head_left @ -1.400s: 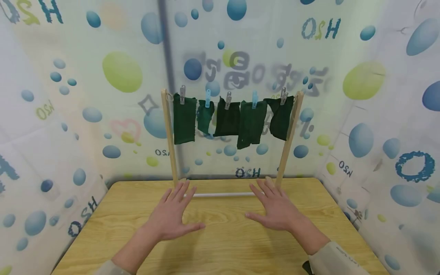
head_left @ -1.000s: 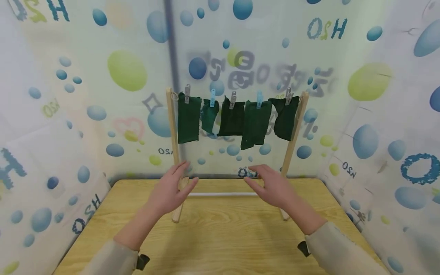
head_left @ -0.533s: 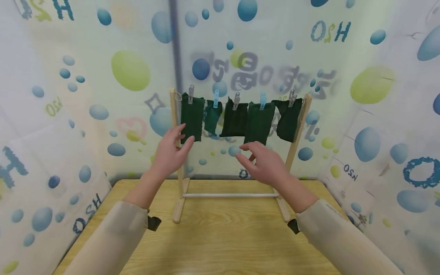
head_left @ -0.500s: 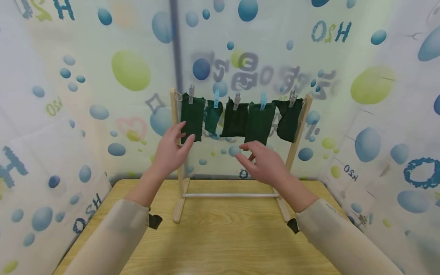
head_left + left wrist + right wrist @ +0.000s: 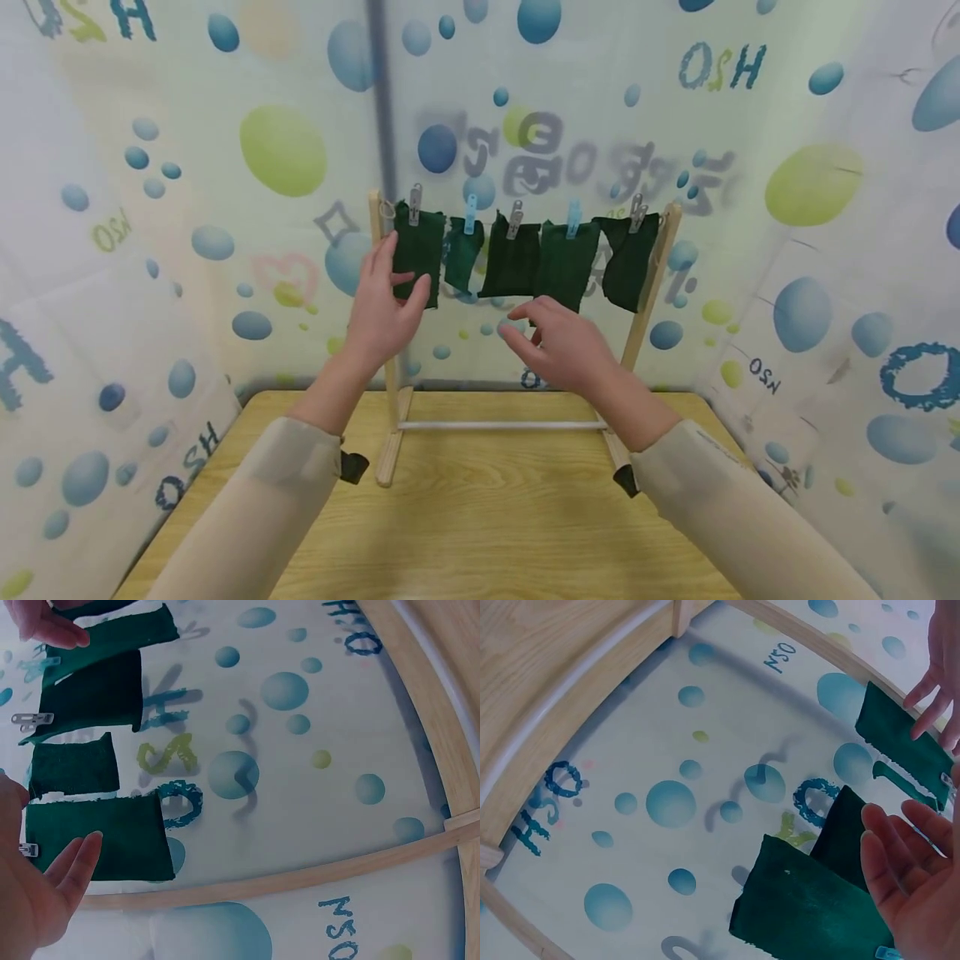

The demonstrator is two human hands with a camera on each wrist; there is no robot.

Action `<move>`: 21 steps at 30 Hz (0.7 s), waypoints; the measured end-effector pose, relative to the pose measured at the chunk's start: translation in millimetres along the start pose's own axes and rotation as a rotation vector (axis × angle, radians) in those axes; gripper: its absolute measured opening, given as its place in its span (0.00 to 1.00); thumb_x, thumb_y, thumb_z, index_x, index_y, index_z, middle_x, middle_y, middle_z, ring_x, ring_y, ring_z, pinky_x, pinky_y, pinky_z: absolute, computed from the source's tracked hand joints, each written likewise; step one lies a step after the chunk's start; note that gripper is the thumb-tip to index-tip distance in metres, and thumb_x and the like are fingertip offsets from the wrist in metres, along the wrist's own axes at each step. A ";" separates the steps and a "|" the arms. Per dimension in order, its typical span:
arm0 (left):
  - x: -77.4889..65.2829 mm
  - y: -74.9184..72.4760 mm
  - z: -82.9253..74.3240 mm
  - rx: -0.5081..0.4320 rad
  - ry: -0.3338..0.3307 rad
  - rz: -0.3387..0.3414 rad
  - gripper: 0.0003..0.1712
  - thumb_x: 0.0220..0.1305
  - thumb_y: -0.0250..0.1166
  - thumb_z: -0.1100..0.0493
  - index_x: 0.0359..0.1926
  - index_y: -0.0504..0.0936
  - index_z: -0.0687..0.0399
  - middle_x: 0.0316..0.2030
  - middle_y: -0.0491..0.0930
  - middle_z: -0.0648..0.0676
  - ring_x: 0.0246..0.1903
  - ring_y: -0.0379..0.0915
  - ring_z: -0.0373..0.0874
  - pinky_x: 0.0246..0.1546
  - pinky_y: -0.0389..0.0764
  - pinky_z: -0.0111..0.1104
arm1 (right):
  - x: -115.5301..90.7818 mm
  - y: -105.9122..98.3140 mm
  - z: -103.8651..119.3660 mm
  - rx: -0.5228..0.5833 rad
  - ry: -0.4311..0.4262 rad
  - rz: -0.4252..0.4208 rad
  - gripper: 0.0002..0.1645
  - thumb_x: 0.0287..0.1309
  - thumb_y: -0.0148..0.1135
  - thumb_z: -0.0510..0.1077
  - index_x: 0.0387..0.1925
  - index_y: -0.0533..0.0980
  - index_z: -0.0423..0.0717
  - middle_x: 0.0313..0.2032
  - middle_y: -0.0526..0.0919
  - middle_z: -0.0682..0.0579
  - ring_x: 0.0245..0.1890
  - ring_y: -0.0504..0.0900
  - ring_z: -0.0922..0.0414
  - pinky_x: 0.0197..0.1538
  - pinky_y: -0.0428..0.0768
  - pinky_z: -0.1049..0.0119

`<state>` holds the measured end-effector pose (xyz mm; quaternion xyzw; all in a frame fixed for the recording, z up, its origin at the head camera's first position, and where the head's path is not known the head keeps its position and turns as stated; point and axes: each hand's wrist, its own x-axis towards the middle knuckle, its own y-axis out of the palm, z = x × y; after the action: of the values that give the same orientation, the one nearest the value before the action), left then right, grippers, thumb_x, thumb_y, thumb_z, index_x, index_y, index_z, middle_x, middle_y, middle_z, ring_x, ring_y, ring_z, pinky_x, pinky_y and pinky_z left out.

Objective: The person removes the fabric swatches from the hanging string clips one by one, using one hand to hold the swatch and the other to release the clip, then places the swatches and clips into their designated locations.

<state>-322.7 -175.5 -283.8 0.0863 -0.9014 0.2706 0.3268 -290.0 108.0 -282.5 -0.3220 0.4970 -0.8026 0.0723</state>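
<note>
Several dark green cloths hang by clothespins from a string between two wooden posts. My left hand (image 5: 386, 308) is nearest the leftmost cloth (image 5: 422, 250), its fingers overlapping that cloth's left side in the head view. A grey clothespin (image 5: 416, 205) clips this cloth at the top. Lower and further right, my right hand (image 5: 562, 342) is in front of the hem of the fourth cloth (image 5: 566, 262), which a light blue clothespin (image 5: 573, 219) holds. Both hands have loosely bent fingers with nothing between them. In the left wrist view the fingers (image 5: 79, 866) lie across the leftmost cloth.
The left post (image 5: 392, 392) and right post (image 5: 660, 258) stand on wooden feet, joined low down by a white rod (image 5: 502, 426). The rack stands on a wood-grain table (image 5: 487, 533). A curtain (image 5: 285, 150) printed with blue and green spots encloses it.
Both hands have risen from low over the table toward the hanging cloths. The left hand has come up to the leftmost cloth, and the spread fingers have bent. The cloths still hang in place.
</note>
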 end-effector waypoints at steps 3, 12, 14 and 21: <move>4.1 1.5 -0.7 -0.010 -0.014 -0.001 0.46 0.83 0.61 0.51 0.90 0.49 0.53 0.87 0.51 0.62 0.64 0.83 0.60 0.56 0.89 0.54 | 3.4 0.6 2.7 -0.002 -0.015 -0.004 0.26 0.82 0.59 0.60 0.64 0.84 0.48 0.58 0.86 0.48 0.37 0.84 0.57 0.39 0.85 0.56; 14.8 10.0 1.5 -0.050 -0.066 0.014 0.48 0.83 0.61 0.52 0.90 0.44 0.55 0.87 0.52 0.62 0.56 0.87 0.59 0.61 0.87 0.54 | 22.3 -5.8 14.4 -0.004 -0.068 -0.068 0.22 0.82 0.60 0.60 0.57 0.86 0.48 0.56 0.87 0.48 0.39 0.87 0.54 0.45 0.88 0.52; 15.5 12.3 1.1 -0.075 -0.090 0.013 0.48 0.83 0.61 0.52 0.90 0.44 0.54 0.86 0.56 0.63 0.55 0.87 0.59 0.56 0.89 0.54 | 28.8 -9.8 19.5 0.004 -0.076 -0.072 0.22 0.82 0.60 0.59 0.56 0.86 0.48 0.56 0.87 0.48 0.39 0.87 0.54 0.47 0.87 0.52; 16.1 20.2 -7.1 -0.201 -0.204 -0.031 0.43 0.86 0.60 0.53 0.89 0.47 0.50 0.76 0.68 0.63 0.55 0.89 0.57 0.51 0.92 0.42 | 52.8 -23.0 40.2 0.008 -0.119 -0.088 0.22 0.83 0.59 0.58 0.58 0.86 0.47 0.53 0.87 0.48 0.37 0.84 0.54 0.46 0.85 0.53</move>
<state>-338.0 -154.3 -277.7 0.0942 -0.9511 0.1635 0.2446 -302.9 66.2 -227.6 -0.3903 0.4738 -0.7865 0.0677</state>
